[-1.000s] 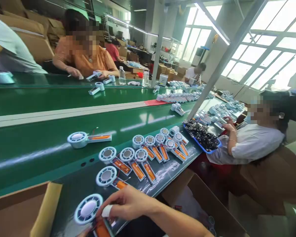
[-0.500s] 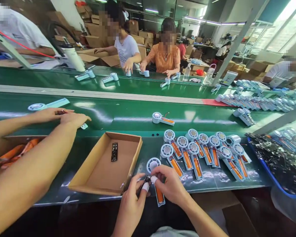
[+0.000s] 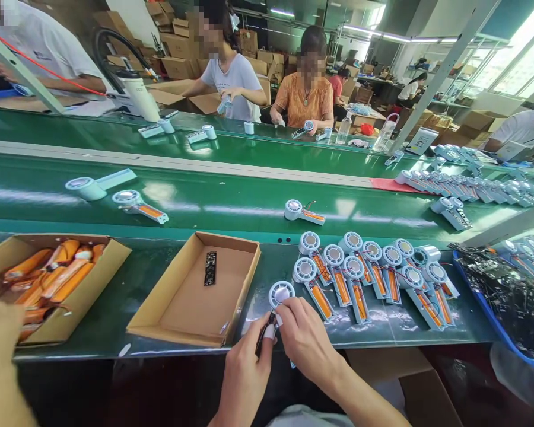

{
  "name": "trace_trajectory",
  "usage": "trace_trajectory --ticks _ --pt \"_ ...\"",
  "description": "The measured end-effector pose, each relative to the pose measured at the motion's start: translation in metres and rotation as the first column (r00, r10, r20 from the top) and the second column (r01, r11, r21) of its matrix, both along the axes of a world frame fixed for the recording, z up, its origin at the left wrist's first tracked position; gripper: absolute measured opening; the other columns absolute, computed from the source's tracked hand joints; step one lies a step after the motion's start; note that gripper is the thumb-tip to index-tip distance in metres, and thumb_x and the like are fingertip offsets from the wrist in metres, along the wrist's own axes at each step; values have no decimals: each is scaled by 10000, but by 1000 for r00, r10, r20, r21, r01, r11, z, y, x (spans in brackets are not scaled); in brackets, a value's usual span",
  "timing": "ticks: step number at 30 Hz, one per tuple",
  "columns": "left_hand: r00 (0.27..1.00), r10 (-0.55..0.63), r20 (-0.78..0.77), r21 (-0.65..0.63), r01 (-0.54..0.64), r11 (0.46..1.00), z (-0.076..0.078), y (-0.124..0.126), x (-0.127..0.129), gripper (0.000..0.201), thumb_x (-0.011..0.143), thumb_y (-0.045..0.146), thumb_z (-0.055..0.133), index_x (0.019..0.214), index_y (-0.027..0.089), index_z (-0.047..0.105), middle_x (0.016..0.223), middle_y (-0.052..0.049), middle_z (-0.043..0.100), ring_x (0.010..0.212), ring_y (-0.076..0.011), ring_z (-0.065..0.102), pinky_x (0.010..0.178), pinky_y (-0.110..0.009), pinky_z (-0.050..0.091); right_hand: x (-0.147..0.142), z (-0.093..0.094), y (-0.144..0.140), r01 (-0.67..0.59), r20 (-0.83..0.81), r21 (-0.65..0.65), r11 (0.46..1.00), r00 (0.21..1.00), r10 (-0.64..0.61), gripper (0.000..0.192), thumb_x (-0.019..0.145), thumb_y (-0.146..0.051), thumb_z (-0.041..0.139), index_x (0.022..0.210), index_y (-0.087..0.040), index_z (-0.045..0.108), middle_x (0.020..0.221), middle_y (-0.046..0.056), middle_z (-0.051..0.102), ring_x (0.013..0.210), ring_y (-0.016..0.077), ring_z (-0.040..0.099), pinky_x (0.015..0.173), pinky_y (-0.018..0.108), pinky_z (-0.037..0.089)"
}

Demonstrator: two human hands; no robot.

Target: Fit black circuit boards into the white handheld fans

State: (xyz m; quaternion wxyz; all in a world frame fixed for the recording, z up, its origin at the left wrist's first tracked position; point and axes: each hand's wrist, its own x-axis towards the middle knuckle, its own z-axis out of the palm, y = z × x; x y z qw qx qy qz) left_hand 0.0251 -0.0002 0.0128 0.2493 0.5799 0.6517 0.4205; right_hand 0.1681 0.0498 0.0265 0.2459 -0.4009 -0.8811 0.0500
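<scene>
My left hand grips a small black circuit board between thumb and fingers, above the table's front edge. My right hand is closed in a pinch against the board's upper end; what its fingertips hold is hidden. Pale coverings wrap some fingertips. Just beyond both hands lies a light-blue handheld fan, its round grille showing and its handle mostly hidden under my right hand. On the right, several similar fans lie with open handles, orange battery cells and thin red wires exposed.
A shallow cardboard box holds one circuit board. Left of it stands a box of orange battery cells, beside a co-worker's blurred arm. A blue tray of black boards is at right. Fans lie on the green conveyor.
The co-worker's arms have drawn back from the conveyor to the lower left, leaving an open-handled fan there and uncovering the battery box. My hands have drawn closer together around the board.
</scene>
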Motion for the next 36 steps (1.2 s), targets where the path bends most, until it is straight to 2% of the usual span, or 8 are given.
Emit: trace_trajectory --ticks 4,9,14,19,23,27,30,36 --pt "997 15 72 -40 -12 999 -2 0 1 314 888 319 511 1095 179 702 1058 -112 808 899 -272 793 729 -342 656 0 -2 1 -28 9 28 999 1000 28 166 909 -40 496 992 -154 583 969 101 630 786 232 558 674 341 512" --pt "981 16 195 -103 4 995 3 2 1 325 892 335 508 1099 171 696 1023 -108 815 722 -230 796 610 -297 652 4 -3 4 -47 -60 9 999 997 48 225 920 -14 441 1014 -169 573 976 92 621 802 218 555 704 324 505" --pt "997 2 76 -18 -1 1000 1 -1 1 307 920 307 504 1112 170 701 1069 -113 808 776 -236 800 704 -313 654 5 1 6 -28 -49 -17 999 998 28 231 903 -10 464 1005 -176 588 970 87 625 807 224 543 714 333 487" --pt "998 5 -62 132 3 991 -9 -3 6 291 939 230 496 1123 156 708 1065 -117 807 898 -251 794 771 -315 649 4 8 5 -14 30 21 1000 999 13 162 908 -41 534 926 -187 602 929 70 639 771 221 536 685 338 460" --pt "995 28 -95 253 -3 967 -13 -1 7 307 959 225 483 1136 158 725 1081 -130 800 957 -259 780 827 -342 637 3 8 7 25 1 -66 998 1000 -25 184 906 -32 523 921 -191 614 917 62 647 786 217 558 712 329 477" --pt "997 -43 64 72 38 997 -4 4 0 318 952 227 484 1125 177 747 1088 -120 796 888 -236 779 784 -320 638 8 6 15 -26 -185 -245 969 983 -20 265 905 -7 478 997 -199 636 953 57 659 858 203 612 765 305 522" --pt "970 -88 225 -52 102 993 5 8 -3 320 948 246 488 1106 192 761 1038 -109 797 732 -197 753 666 -279 628 15 7 22 -155 -336 -329 931 941 38 293 914 -35 481 1048 -209 676 992 71 674 921 210 649 810 313 550" --pt "933 -138 332 -64 168 984 8 13 -1 298 939 247 515 1058 185 781 916 -96 767 706 -179 709 615 -241 570 23 1 32 -229 -433 -437 870 901 21 205 963 -279 553 913 -226 744 919 84 697 863 237 696 756 320 583"
